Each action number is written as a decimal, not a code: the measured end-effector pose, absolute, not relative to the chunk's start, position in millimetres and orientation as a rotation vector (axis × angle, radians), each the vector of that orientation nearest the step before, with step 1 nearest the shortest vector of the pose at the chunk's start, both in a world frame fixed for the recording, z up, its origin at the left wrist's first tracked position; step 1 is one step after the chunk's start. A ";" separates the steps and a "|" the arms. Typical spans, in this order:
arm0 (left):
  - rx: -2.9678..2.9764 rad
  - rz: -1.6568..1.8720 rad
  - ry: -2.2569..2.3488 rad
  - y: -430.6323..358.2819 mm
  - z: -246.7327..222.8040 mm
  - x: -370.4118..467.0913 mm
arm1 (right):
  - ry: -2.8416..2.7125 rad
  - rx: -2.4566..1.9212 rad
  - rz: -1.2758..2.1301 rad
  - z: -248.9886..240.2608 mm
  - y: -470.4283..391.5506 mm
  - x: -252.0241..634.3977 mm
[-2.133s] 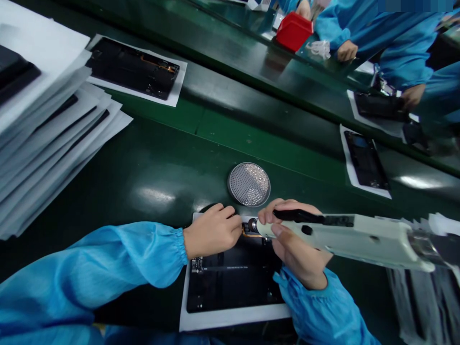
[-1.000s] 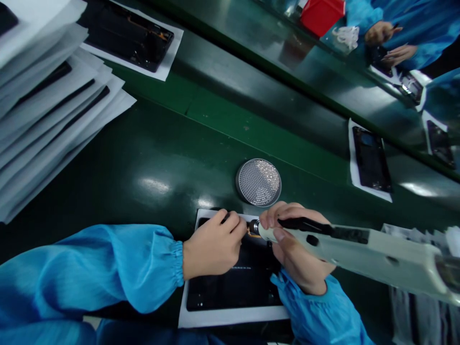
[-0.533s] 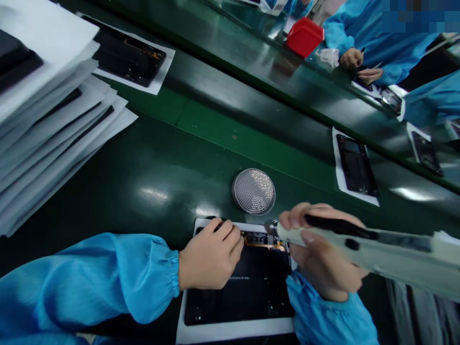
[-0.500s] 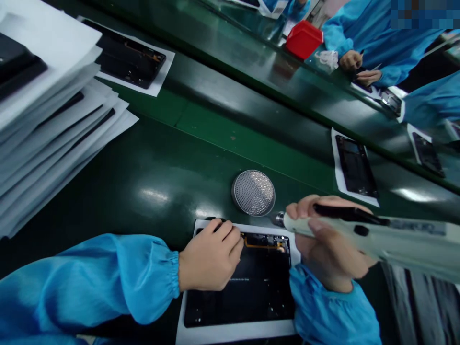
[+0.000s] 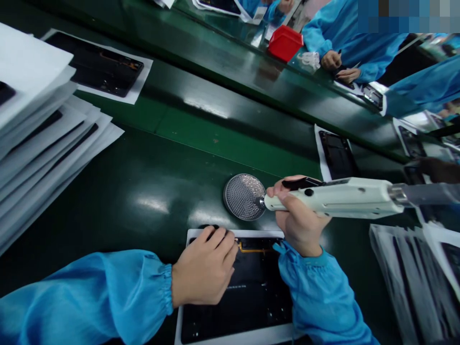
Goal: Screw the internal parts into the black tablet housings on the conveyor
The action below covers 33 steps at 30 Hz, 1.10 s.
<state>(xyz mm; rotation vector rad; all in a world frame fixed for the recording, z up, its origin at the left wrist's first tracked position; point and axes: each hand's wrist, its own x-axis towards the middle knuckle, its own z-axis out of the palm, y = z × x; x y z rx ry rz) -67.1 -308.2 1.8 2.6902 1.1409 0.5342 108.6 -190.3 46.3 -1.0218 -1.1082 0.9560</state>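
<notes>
My right hand point(image 5: 300, 220) grips a pale electric screwdriver point(image 5: 354, 197) with a black lever, held nearly level. Its metal tip points left and is over the right side of a round metal screw dish point(image 5: 241, 199), which has a dimpled surface and small shiny screws in its upper part. My left hand point(image 5: 206, 268) is closed over the upper left part of a black tablet housing point(image 5: 247, 302), fingers curled at its top edge; the fingertips are partly hidden. Under the housing is a white sheet point(image 5: 212, 339). An orange flex cable point(image 5: 251, 250) runs along the housing's top.
Stacked white sheets with dark housings between them point(image 5: 46, 139) rise at left; another stack point(image 5: 398, 278) stands at right. Beyond the bench, more housings point(image 5: 104, 64) lie on sheets along the line. Co-workers' hands point(image 5: 339, 67) are across it, near a red bin point(image 5: 285, 43).
My right hand has moved left with the screwdriver, bringing its tip from beside the dish to over it. My left hand stays on the housing. The view has shifted slightly.
</notes>
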 end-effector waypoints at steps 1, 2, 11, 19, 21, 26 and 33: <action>2.697 0.539 1.142 -308.0 1.5 -67.0 | -1.106 -1.025 0.961 46.0 -189.8 108.4; 2.702 0.540 1.141 -307.8 1.2 -67.0 | -1.099 -1.031 0.962 45.9 -189.3 108.0; 2.705 0.561 1.133 -308.8 1.0 -67.0 | -1.089 -1.071 0.953 46.1 -187.4 105.7; 2.672 0.630 1.140 -306.9 -0.9 -66.9 | -1.119 -0.997 0.937 48.0 -190.2 112.5; 2.646 0.684 1.136 -305.8 -2.6 -66.8 | -1.141 -0.950 0.931 57.8 -198.2 114.5; 2.647 0.710 1.125 -304.6 -4.6 -66.0 | -1.262 -0.886 1.041 73.6 -233.8 113.3; 2.638 0.759 1.131 -303.8 -4.9 -64.3 | -1.457 -0.898 1.266 55.8 -258.8 106.9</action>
